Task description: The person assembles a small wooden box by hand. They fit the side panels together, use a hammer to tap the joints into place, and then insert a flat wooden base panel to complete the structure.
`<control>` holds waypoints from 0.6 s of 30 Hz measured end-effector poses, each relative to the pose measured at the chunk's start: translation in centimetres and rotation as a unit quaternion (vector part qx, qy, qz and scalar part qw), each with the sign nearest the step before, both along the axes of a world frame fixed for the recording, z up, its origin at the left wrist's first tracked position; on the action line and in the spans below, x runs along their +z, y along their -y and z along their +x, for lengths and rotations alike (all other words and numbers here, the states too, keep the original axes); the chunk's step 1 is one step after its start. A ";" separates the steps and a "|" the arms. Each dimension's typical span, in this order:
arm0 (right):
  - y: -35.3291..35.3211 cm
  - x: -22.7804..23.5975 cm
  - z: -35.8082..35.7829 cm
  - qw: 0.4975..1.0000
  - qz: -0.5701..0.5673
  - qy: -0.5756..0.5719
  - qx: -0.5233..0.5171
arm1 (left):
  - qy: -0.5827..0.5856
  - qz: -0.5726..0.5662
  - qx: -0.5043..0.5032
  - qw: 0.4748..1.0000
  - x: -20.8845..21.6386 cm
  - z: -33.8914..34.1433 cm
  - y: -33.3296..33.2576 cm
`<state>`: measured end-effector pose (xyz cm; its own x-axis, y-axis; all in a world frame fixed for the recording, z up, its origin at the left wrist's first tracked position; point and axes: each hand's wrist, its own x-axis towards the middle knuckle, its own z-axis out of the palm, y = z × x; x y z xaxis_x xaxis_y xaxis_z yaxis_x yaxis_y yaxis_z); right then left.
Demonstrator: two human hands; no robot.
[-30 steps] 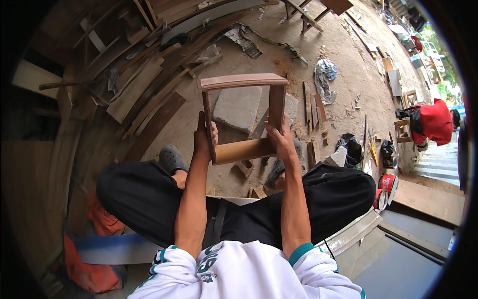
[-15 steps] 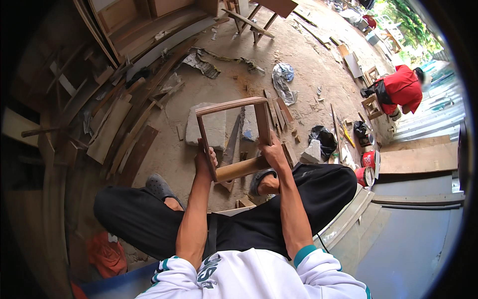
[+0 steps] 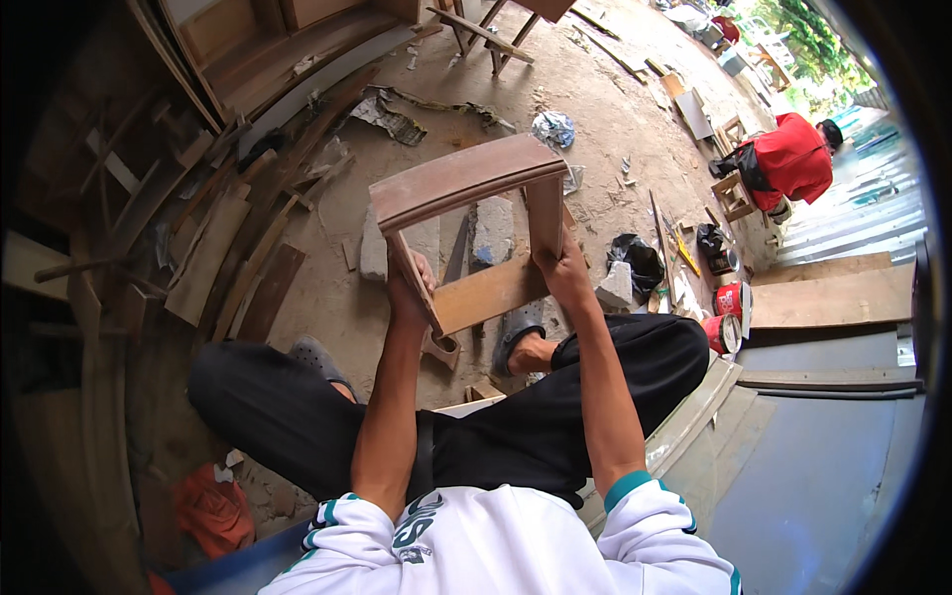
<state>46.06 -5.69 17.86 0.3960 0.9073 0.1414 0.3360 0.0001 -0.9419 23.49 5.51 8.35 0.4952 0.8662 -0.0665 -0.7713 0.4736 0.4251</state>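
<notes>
Held up in front of me, tilted, is a four-sided wooden frame (image 3: 471, 177) with a middle open from front to back. My left hand (image 3: 410, 284) grips its left side near the lower corner, and my right hand (image 3: 561, 270) is wrapped round the lower part of the right side. Its far board faces up toward me, while the near board (image 3: 488, 295) is a lighter yellow-brown. Behind it on the ground lie pale blocks (image 3: 493, 230) and a handsaw (image 3: 456, 254), both partly hidden by the frame.
Long boards (image 3: 220, 256) are piled along the left, below a wooden cabinet (image 3: 288, 59). To the right lie a black plastic bag (image 3: 636, 263), red cans (image 3: 729, 299) and a concrete lump (image 3: 616, 285). A person in red (image 3: 793, 159) bends over a small wooden box (image 3: 732, 197) farther off.
Both hands have tipped the wooden frame, so the broad face of its far board now shows. The frame has also risen toward me and shifted slightly. My grip stays on both sides.
</notes>
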 end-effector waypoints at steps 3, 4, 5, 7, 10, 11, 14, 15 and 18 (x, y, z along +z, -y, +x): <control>-1.1 0.3 -0.6 1.000 -0.008 -0.016 0.005 | -0.001 0.022 0.078 0.997 0.7 -0.8 -0.9; -1.4 -0.1 -0.7 1.000 -0.016 -0.021 0.003 | -0.034 0.005 0.101 0.994 1.1 -1.1 -1.1; -1.5 -0.5 -1.1 0.999 -0.024 -0.027 0.002 | -0.068 -0.012 0.124 0.990 1.9 -1.6 -1.4; -1.6 0.7 -2.9 0.992 -0.112 0.052 -0.041 | -0.138 -0.036 0.173 0.974 3.6 -2.8 -1.6; -1.4 -0.3 -3.7 0.942 -0.203 0.245 -0.107 | -0.226 -0.055 0.241 0.942 6.4 -3.4 -1.6; -1.9 0.4 -5.0 0.951 -0.192 0.224 -0.092 | -0.248 -0.055 0.274 0.927 6.8 -3.8 -1.9; -3.3 2.1 -8.2 0.970 -0.139 0.201 -0.010 | -0.206 -0.029 0.283 0.936 5.9 -5.2 -2.7; -3.7 1.7 -8.9 0.969 -0.081 0.232 0.019 | -0.218 -0.036 0.280 0.934 6.2 -5.1 -2.6; -5.0 -0.3 -11.2 0.939 0.041 0.329 0.092 | -0.245 -0.050 0.285 0.925 6.8 -5.2 -2.4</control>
<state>34.90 -0.73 17.59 0.0364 0.9268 0.3737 0.8325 0.1787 -0.5244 18.31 7.90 15.19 -0.1508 0.9546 -0.2569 -0.6349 0.1057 0.7654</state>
